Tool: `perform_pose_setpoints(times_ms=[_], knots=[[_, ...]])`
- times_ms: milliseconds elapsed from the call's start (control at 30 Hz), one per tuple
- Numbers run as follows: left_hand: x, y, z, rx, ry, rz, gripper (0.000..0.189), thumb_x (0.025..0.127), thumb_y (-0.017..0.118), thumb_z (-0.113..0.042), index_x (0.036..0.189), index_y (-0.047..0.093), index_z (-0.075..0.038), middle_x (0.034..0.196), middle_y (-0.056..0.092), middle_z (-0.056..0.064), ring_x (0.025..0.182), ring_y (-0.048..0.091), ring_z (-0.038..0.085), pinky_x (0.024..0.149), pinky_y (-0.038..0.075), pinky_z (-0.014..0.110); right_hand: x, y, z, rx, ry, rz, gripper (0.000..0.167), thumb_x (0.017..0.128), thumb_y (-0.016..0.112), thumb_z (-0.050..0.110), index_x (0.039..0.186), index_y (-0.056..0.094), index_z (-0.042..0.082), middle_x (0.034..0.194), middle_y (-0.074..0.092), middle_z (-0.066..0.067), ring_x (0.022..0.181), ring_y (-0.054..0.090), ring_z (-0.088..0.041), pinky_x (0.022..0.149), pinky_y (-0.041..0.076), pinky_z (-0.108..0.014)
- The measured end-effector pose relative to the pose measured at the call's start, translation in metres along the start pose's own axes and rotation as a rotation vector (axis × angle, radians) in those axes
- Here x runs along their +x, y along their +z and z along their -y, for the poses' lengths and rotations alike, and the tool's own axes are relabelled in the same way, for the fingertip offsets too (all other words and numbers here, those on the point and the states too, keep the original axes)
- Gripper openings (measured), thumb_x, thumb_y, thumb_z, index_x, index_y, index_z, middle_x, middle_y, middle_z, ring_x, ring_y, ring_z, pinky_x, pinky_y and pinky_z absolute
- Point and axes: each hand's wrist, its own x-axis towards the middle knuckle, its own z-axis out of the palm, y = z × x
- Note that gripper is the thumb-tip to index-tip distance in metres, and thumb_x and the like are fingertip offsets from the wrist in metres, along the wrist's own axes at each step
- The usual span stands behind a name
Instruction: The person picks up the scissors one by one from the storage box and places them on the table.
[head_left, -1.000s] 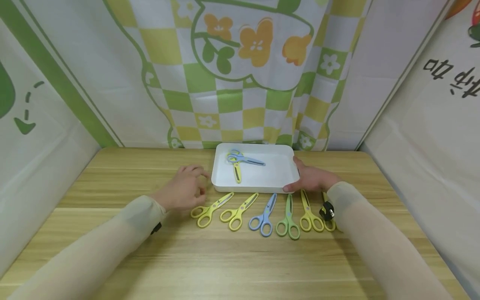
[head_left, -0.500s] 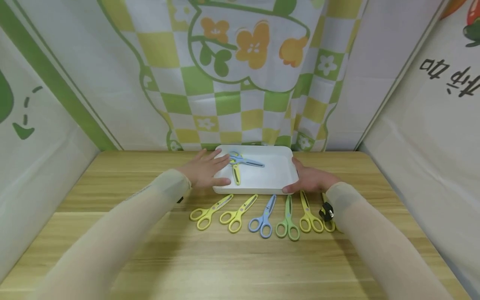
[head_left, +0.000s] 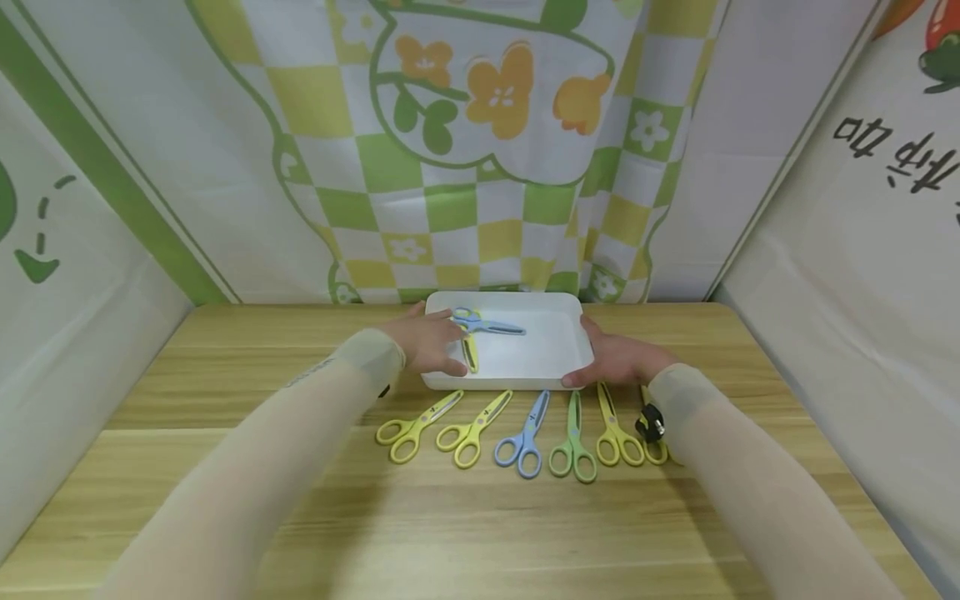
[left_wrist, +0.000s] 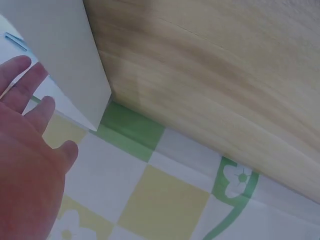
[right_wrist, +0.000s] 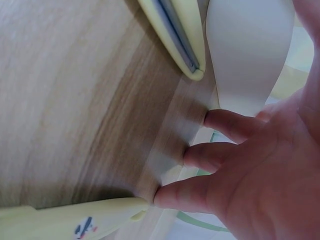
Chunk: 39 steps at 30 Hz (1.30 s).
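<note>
A white tray [head_left: 536, 383] stands at the back of the wooden table, holding blue scissors [head_left: 501, 327] that lie across yellow scissors [head_left: 470, 354]. My left hand [head_left: 431, 342] reaches over the tray's left wall with fingers spread, its fingertips right at the handles of both pairs. The handles of the yellow pair are mostly hidden by the hand and the blue pair. At the other end, my right hand [head_left: 624, 358] holds the tray by its front right corner, thumb along the front wall. In the right wrist view, several fingertips [right_wrist: 185, 195] touch the table beside the tray.
In front of the tray lies a row of scissors, including yellow ones [head_left: 468, 433], a blue pair [head_left: 521, 446] and a green pair [head_left: 573, 450]. My right wrist partly covers the rightmost yellow pair [head_left: 656, 452]. A checked curtain [head_left: 480, 217] hangs behind the table.
My left hand has moved right from the table beside the tray to over its left end, reaching the scissors inside. My right hand has stayed on the tray.
</note>
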Motion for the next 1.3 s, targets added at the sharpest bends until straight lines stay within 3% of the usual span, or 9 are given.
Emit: perform_pose_setpoints(times_ms=[200,367,433,567,667,767,900,1167,1300], knots=[[0.008,0.002,-0.003,-0.02,0.029,-0.027,0.073,0.094,0.059,-0.054,0.153,0.042,-0.013,0.156,0.038,0.007,0.147,0.024,0.027,0.115,-0.001,0.059,-0.003,-0.001,-0.003,-0.001,0.009,-0.004,0.134,0.077,0.086,0.042,0.157,-0.017,0.008,0.163,0.0,-0.025,0.145,0.014,-0.041,0.115,0.011,-0.057],[0.016,-0.002,0.0,-0.03,0.026,-0.173,0.056,0.096,0.061,-0.038,0.145,0.053,-0.011,0.149,0.047,0.011,0.141,0.034,0.032,0.114,0.009,0.062,-0.004,-0.001,-0.004,-0.043,0.016,0.0,0.134,0.078,0.084,0.048,0.157,-0.017,0.008,0.163,0.001,-0.025,0.145,0.016,-0.041,0.116,0.013,-0.056],[0.019,-0.006,0.002,-0.043,-0.042,-0.248,0.05,0.096,0.06,-0.035,0.139,0.059,-0.009,0.151,0.043,0.016,0.143,0.027,0.038,0.113,0.012,0.064,-0.003,-0.001,-0.006,-0.057,0.022,-0.001,0.135,0.077,0.083,0.05,0.157,-0.018,0.007,0.163,0.002,-0.025,0.145,0.017,-0.041,0.116,0.014,-0.055],[0.022,-0.022,0.001,-0.198,-0.291,-0.328,0.036,0.095,0.056,-0.027,0.119,0.069,-0.004,0.155,0.027,0.026,0.144,0.009,0.046,0.111,0.016,0.062,-0.002,-0.002,-0.007,-0.067,0.023,-0.005,0.135,0.077,0.083,0.051,0.156,-0.017,0.007,0.163,0.001,-0.025,0.145,0.016,-0.041,0.116,0.014,-0.055],[0.022,-0.033,0.0,-0.305,-0.46,-0.301,0.037,0.096,0.051,-0.023,0.119,0.066,0.002,0.151,0.028,0.031,0.14,0.016,0.049,0.109,0.022,0.06,-0.002,-0.002,-0.006,-0.075,0.032,-0.008,0.136,0.077,0.083,0.052,0.156,-0.017,0.005,0.163,0.002,-0.025,0.145,0.016,-0.04,0.116,0.014,-0.054],[0.026,-0.039,0.001,-0.315,-0.541,-0.212,0.043,0.098,0.049,-0.025,0.129,0.059,0.004,0.144,0.042,0.029,0.133,0.034,0.047,0.106,0.029,0.061,-0.002,-0.002,-0.005,-0.074,0.048,-0.008,0.137,0.076,0.083,0.054,0.156,-0.017,0.005,0.162,0.005,-0.026,0.145,0.018,-0.04,0.116,0.015,-0.053],[0.033,-0.038,0.006,-0.321,-0.556,-0.139,0.04,0.097,0.053,-0.027,0.127,0.062,-0.001,0.137,0.055,0.019,0.126,0.047,0.039,0.106,0.029,0.061,-0.002,-0.002,-0.005,-0.06,0.038,-0.001,0.136,0.077,0.083,0.051,0.156,-0.018,0.005,0.163,0.002,-0.025,0.146,0.016,-0.039,0.116,0.014,-0.053],[0.045,-0.026,0.017,-0.373,-0.563,-0.127,0.043,0.092,0.065,-0.028,0.125,0.063,0.0,0.137,0.054,0.02,0.125,0.048,0.038,0.106,0.03,0.062,-0.001,-0.002,-0.006,-0.042,-0.007,-0.003,0.131,0.081,0.083,0.044,0.156,-0.017,0.005,0.162,0.002,-0.027,0.145,0.017,-0.041,0.115,0.015,-0.056],[0.047,-0.023,0.019,-0.354,-0.528,-0.139,0.043,0.092,0.065,-0.028,0.121,0.065,0.004,0.132,0.059,0.02,0.12,0.054,0.035,0.104,0.039,0.052,-0.001,-0.002,-0.005,-0.059,-0.035,-0.006,0.13,0.08,0.083,0.043,0.156,-0.015,0.005,0.161,0.005,-0.027,0.142,0.024,-0.041,0.115,0.018,-0.055]])
